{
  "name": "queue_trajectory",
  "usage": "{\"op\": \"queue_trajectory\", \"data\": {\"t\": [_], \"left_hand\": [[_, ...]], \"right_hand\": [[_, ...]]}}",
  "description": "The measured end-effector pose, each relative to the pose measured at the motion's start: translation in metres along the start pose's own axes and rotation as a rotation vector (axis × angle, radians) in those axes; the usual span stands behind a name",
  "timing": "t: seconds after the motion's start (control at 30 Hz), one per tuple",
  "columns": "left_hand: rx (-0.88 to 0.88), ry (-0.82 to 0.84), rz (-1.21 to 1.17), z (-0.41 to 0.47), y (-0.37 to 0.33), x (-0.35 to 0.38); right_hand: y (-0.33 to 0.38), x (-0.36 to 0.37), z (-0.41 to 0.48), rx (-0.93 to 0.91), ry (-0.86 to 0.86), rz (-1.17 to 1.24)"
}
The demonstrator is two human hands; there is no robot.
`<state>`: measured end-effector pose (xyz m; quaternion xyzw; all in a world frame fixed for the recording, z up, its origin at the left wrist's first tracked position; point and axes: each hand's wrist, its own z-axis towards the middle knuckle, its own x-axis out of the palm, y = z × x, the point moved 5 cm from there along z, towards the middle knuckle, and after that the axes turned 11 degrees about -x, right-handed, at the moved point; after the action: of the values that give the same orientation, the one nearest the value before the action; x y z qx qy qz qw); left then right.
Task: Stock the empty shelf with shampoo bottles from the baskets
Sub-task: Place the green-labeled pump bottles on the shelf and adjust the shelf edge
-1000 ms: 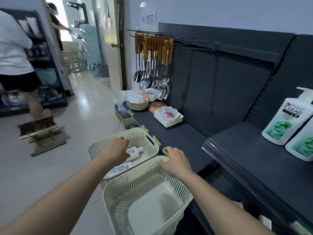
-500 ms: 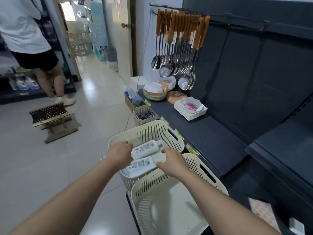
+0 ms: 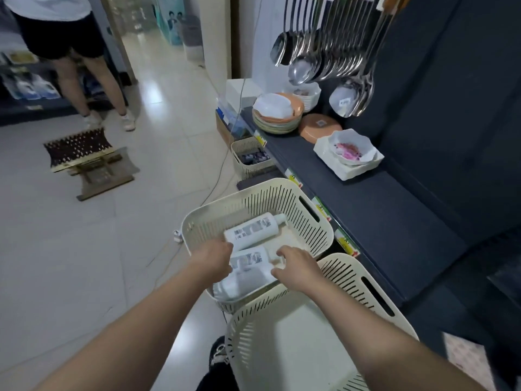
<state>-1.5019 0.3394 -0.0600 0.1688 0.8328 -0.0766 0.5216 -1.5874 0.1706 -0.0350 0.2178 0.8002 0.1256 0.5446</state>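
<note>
Two white shampoo bottles lie on their sides in the far basket (image 3: 310,221), which sits on the floor by the dark shelf (image 3: 389,230). The top bottle (image 3: 255,230) has a white cap that points to the shelf and a label with small dark print. The low bottle (image 3: 248,263) lies just under it, nearer the person, and its label looks the same. A paler thing lies under them at the near end of the basket, too blurry to name.

The left hand (image 3: 212,259) is in the basket, with curled fingers at the flat ends of both bottles. I cannot tell if it grips one. The right hand (image 3: 298,268) reaches in from the other side, fingers bent down over the cap end of the low bottle. I cannot tell if it has closed on it.

The near basket (image 3: 375,294) stands close to the person, and its rim touches the far one. Both are cream with slits in the walls.

On the shelf past the baskets sit a white dish (image 3: 349,155) with pink bits, an orange bowl (image 3: 320,127) upside down, and a stack of plates (image 3: 277,117). Shiny ladles (image 3: 324,57) hang above them. A small basket (image 3: 251,159) is on the floor by the shelf. A cord (image 3: 217,179) runs over the tiles. Another person's legs (image 3: 95,80) stand far off, near a low stool (image 3: 81,148)
</note>
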Motion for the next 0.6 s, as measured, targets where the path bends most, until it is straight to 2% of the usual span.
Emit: {"op": "queue_trajectory", "data": {"t": [0.23, 0.43, 0.5, 0.6], "left_hand": [[0.109, 0.261, -0.014, 0.058, -0.023, 0.052], [0.109, 0.493, -0.103, 0.083, -0.047, 0.108], [0.098, 0.512, -0.075, 0.089, -0.053, 0.120], [0.134, 0.451, 0.001, 0.096, -0.063, 0.127]], "right_hand": [[-0.027, 0.028, 0.047, 0.128, 0.118, 0.067], [-0.046, 0.052, 0.083, 0.202, 0.186, 0.101], [-0.051, 0.057, 0.093, 0.230, 0.202, 0.120], [-0.061, 0.063, 0.101, 0.271, 0.209, 0.156]]}}
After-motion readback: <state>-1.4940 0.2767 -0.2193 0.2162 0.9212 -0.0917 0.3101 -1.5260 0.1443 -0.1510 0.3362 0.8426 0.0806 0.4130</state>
